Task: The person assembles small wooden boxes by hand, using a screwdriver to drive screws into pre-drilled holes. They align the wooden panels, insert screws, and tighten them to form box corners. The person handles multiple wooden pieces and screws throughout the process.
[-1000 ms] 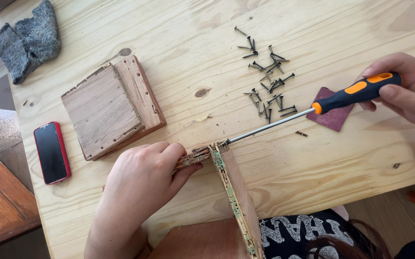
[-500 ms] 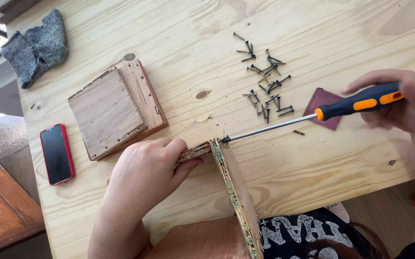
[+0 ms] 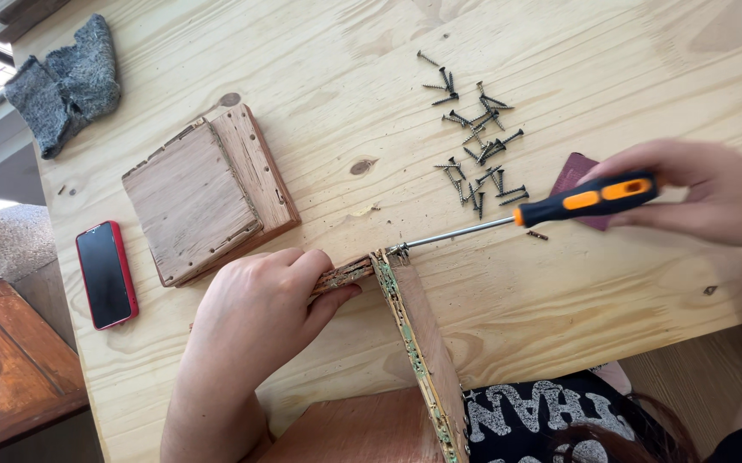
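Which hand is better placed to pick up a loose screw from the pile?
Right. The right hand holds the screwdriver beside the screw pile; the left hand grips the wooden corner piece, farther away.

Wooden frame [image 3: 418, 343]: lower part cut off by bottom edge; one rail largely hidden under left hand [image 3: 259, 313]. Screwdriver [image 3: 551, 210]: handle end hidden inside right hand [image 3: 714, 193]; tip-to-screw contact too small to tell. Maroon piece [image 3: 572, 176]: mostly covered.

place: looks like a home DIY woodworking spot, not a pro shop
bench: bare pine bench [image 3: 628, 283], knots showing
hardware: loose pile of dark screws [image 3: 476, 141]
tool: orange-black screwdriver [image 3: 551, 211]
stock: worn wooden box piece [image 3: 204, 193]
homey bits: red phone [image 3: 107, 274], grey sock [image 3: 66, 81]
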